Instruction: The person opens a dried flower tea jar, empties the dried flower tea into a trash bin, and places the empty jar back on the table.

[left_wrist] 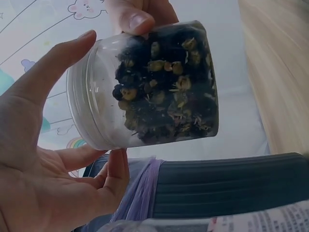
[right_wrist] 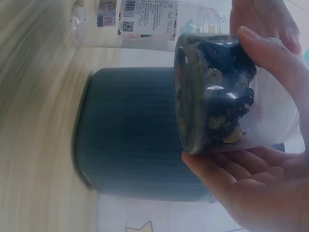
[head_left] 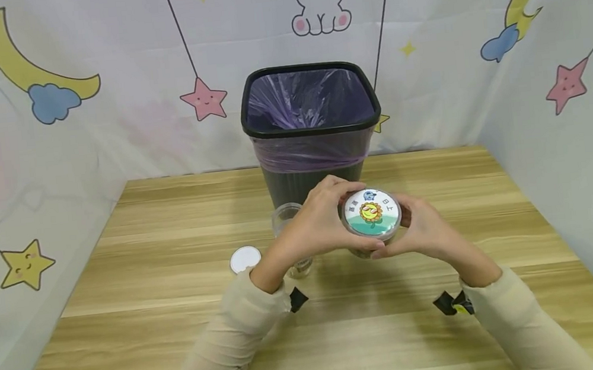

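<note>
A clear round jar (left_wrist: 164, 87) with dark and yellowish dried bits inside is held above the table, between both hands. Its lid (head_left: 371, 213) carries a sunflower picture on white and green. My left hand (head_left: 327, 221) grips the lid end, thumb on the near side and fingers on the far side. Lower on the jar, my right hand (head_left: 422, 226) grips the body, with its thumb and fingers on opposite sides in the right wrist view. Behind my left wrist stands a clear bottle (right_wrist: 198, 19) with a printed label, partly hidden in the head view.
A black bin (head_left: 304, 154) lined with a purple bag stands at the back of the wooden table (head_left: 181, 327). Left of the clear bottle lies a white round disc (head_left: 245, 258). Cartoon-printed curtains (head_left: 145, 56) enclose the back and sides.
</note>
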Tool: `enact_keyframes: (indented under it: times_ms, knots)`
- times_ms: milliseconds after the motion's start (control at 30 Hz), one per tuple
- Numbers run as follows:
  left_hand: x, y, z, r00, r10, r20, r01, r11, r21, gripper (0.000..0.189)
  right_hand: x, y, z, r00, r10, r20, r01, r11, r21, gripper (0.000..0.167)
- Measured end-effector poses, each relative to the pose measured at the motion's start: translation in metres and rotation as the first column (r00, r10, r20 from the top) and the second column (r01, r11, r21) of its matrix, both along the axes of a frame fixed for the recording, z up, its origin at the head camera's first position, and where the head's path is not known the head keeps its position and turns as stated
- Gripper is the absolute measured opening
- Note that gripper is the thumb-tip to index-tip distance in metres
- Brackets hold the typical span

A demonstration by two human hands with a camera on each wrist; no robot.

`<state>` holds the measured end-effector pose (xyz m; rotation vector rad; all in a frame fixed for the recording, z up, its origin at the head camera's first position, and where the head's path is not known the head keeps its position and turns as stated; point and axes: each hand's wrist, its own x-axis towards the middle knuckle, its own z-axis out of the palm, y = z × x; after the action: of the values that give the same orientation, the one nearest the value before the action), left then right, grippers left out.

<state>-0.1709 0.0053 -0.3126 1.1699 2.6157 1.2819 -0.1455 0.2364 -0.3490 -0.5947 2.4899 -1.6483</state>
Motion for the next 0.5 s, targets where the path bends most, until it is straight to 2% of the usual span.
enact_keyframes:
  times_ms: [167, 267, 400, 500]
  knots:
    - [0.002, 0.001, -0.003, 0.999, 0.033, -0.033, -0.032, 0.999, 0.04, 0.086, 0.001, -0.003, -0.001, 1.0, 0.009, -0.015, -0.009, 1.0, -0.028, 0.084]
    - [0.003, 0.003, -0.006, 0.996, 0.076, -0.05, -0.073, 0.995, 0.063, 0.084, 0.003, -0.007, -0.003, 0.999, -0.03, -0.031, 0.029, 0.999, -0.038, 0.084]
    - [0.007, 0.007, -0.01, 0.985, 0.161, -0.061, -0.156, 0.984, 0.089, 0.083, 0.006, -0.016, -0.008, 0.987, -0.14, -0.078, 0.139, 0.99, -0.018, 0.083]
    - [0.01, 0.011, -0.012, 0.966, 0.242, -0.087, -0.233, 0.967, 0.098, 0.085, 0.01, -0.024, -0.013, 0.963, -0.227, -0.147, 0.23, 0.973, -0.001, 0.08]
